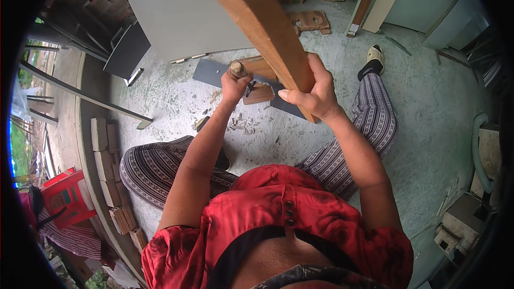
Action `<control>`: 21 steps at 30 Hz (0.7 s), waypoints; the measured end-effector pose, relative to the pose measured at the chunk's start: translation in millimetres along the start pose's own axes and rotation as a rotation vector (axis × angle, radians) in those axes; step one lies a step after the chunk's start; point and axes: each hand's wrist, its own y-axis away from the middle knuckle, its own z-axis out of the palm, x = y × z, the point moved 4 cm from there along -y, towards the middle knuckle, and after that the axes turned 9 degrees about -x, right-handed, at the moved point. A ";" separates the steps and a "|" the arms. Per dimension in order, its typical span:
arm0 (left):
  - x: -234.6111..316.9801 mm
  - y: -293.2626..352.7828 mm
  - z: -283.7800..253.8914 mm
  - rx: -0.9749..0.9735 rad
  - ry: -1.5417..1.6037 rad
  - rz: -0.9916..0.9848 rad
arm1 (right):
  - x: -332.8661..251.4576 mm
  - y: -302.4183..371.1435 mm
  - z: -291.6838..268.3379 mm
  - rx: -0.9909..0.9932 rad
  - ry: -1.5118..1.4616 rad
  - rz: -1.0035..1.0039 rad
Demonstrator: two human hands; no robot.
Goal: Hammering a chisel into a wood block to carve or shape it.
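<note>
My right hand (318, 93) is wrapped round the lower end of a thick brown wooden block (257, 21), raised at a slant toward the upper left. In my left fist (235, 86) stands a wooden-handled tool (238, 68), its round butt facing up. The tool's working end is mostly hidden by my fingers, so I cannot make out its kind. Beneath both hands lies a dark grey board (208, 73), with a brown wooden piece (259, 94) on it close to my left hand. The raised block partly covers this work.
Broken chips (241, 124) are strewn over the concrete floor (428, 107) between my legs. A large pale panel (176, 10) leans ahead on the left. Stacked bricks (107, 166) line the left ledge, near a red box (67, 198). Machinery (463, 222) stands at the right.
</note>
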 end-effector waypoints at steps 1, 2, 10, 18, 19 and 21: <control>4.6 1.5 -0.5 0.017 0.004 0.006 | -10.6 0.3 -1.6 0.066 -0.050 -0.131; -2.4 -4.5 -4.3 0.026 -0.040 -0.006 | -13.9 0.3 -1.7 0.074 -0.059 -0.180; 8.4 -17.3 -11.0 0.025 -0.034 -0.016 | 5.2 0.5 -3.5 0.065 -0.024 -0.133; -5.0 -16.0 -6.7 0.042 -0.005 0.114 | 8.0 -1.6 3.1 0.030 0.030 -0.103; -7.1 -15.9 -5.8 0.048 -0.006 0.114 | 5.4 -1.3 4.1 0.018 0.014 -0.115; -11.7 -15.1 -2.7 0.033 0.042 0.073 | -1.5 -1.3 6.1 0.000 -0.005 -0.126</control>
